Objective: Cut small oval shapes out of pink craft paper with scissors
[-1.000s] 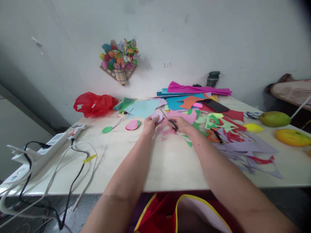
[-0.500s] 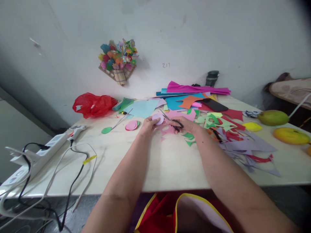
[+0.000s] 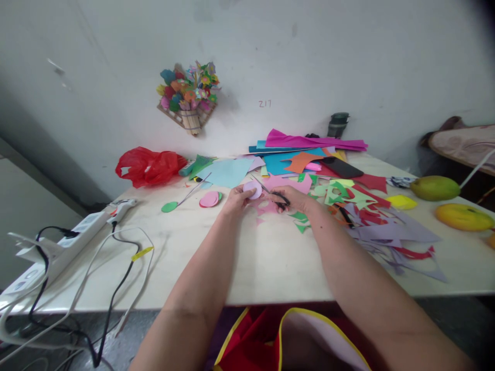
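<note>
Head view: a pale purple circle point(image 3: 252, 190) and scissors point(image 3: 285, 202) among scraps point(image 3: 381, 234).
Around the hands, scraps spread at three o'clock, pink circles point(image 3: 209, 199) lie at nine, a red bag point(image 3: 150, 169) toward ten; the pale table point(image 3: 276, 268) meets a wall point(image 3: 309, 56) bearing flowers point(image 3: 189, 90) at eleven. The left hand point(image 3: 236, 199) pinches the purple circle at its two o'clock; the right hand point(image 3: 294, 197) grips the scissors, blades toward ten, near the circle.

Both forearms point(image 3: 197, 268) are bare, slim toward the wrist, and a small dark spot point(image 3: 320, 227) marks the right one. Below, a red garment point(image 3: 261, 337) has bright yellow edging point(image 3: 231, 338) around a curved pale panel point(image 3: 313, 335), with dark purple cloth point(image 3: 223, 325) beside it.
</note>
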Motion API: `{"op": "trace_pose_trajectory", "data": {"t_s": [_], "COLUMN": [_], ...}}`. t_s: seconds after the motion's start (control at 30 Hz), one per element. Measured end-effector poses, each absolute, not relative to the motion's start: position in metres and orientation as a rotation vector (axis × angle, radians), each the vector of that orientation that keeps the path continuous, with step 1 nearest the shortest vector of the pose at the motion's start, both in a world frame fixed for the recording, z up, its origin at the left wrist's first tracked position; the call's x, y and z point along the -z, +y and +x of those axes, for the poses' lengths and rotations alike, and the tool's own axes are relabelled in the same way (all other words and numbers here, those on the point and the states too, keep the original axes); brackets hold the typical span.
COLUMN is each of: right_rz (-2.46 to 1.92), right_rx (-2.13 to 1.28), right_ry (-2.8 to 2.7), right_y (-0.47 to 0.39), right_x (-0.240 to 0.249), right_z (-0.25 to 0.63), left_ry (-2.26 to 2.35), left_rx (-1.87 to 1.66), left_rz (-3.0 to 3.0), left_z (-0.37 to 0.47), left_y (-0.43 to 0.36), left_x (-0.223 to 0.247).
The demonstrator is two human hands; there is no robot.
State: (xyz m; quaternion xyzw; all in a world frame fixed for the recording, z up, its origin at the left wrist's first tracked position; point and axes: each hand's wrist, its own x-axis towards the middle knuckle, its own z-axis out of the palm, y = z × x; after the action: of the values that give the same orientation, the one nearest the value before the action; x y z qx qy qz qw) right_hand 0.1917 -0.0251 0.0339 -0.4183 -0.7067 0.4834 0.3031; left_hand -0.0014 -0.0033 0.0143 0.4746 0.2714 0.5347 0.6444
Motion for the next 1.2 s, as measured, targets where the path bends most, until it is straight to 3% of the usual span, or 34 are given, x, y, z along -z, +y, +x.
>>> {"op": "trace_pose_trajectory", "data": {"t_s": [1.2], "right_rz": [-1.163], "right_rx": [-1.286], "right_ry": [-1.814], "right_y": [-0.031], "right_x": [-0.041], "right_z": [0.187], "left_ry": [0.661], "left_rx": [-1.192], "left_rz": [1.107], "left_z": [-0.005], "left_y": [-0.004], "left_x": [-0.017]}}
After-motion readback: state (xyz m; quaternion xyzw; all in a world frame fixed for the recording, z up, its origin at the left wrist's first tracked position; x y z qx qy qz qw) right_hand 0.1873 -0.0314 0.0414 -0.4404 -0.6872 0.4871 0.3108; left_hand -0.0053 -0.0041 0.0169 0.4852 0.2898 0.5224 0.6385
